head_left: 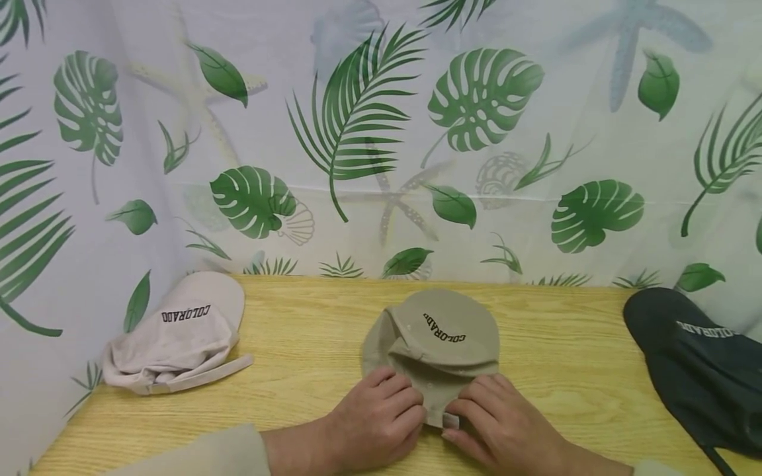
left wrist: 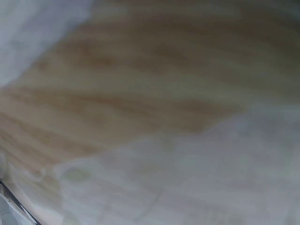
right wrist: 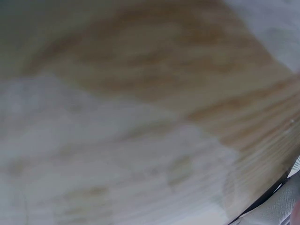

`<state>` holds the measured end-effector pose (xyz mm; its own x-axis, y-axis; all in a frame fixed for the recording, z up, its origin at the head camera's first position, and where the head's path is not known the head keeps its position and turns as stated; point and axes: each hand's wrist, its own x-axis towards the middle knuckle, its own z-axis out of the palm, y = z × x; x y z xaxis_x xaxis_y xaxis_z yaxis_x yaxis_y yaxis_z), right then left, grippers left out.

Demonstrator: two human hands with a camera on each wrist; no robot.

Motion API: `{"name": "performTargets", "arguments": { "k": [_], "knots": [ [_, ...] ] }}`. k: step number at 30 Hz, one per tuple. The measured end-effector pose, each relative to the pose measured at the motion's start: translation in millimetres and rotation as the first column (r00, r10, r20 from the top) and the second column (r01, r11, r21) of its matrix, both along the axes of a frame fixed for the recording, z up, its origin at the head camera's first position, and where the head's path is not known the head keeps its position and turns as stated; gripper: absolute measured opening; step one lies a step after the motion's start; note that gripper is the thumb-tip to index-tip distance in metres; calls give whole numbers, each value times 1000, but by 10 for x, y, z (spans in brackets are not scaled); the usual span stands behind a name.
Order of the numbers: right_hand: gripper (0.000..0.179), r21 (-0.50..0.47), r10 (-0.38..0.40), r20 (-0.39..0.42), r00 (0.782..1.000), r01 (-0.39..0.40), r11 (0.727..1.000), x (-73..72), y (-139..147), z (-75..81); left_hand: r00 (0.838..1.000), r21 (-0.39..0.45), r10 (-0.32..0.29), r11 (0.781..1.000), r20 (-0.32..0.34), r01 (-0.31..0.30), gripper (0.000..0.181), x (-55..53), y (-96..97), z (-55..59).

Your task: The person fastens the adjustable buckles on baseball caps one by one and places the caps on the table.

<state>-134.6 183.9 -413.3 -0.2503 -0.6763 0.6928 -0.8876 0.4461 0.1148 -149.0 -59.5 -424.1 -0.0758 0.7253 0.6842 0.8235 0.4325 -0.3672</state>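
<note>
In the head view a khaki cap (head_left: 449,327) with dark COLORADO lettering lies at the middle of the table. Its lettering faces up and its brim side points to the wall, while the back strap lies nearest the person. My left hand (head_left: 378,420) grips the near left edge of the cap with curled fingers. On the other side, my right hand (head_left: 506,423) pinches the strap near a small metal buckle (head_left: 450,420). Fingers hide part of the strap. Both wrist views are blurred and show neither hand's fingers nor the cap.
A pale beige cap (head_left: 196,324) with its strap sticking out lies at the left. A dark cap (head_left: 696,357) lies at the right, partly out of frame. The wooden table (head_left: 297,317) ends at a leaf-patterned cloth (head_left: 381,132) behind and at the sides.
</note>
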Motion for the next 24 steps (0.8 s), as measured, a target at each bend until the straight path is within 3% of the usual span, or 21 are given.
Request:
{"name": "performTargets", "arguments": {
  "k": [13,24],
  "knots": [
    [30,-6,-2,7,1000,2,1000,6,-2,5,997,16,-49,999,-53,50,16,-6,4,11],
    [30,-2,-4,15,1000,4,1000,4,-14,4,995,20,-87,996,-47,88,11,13,8,12]
  ]
}}
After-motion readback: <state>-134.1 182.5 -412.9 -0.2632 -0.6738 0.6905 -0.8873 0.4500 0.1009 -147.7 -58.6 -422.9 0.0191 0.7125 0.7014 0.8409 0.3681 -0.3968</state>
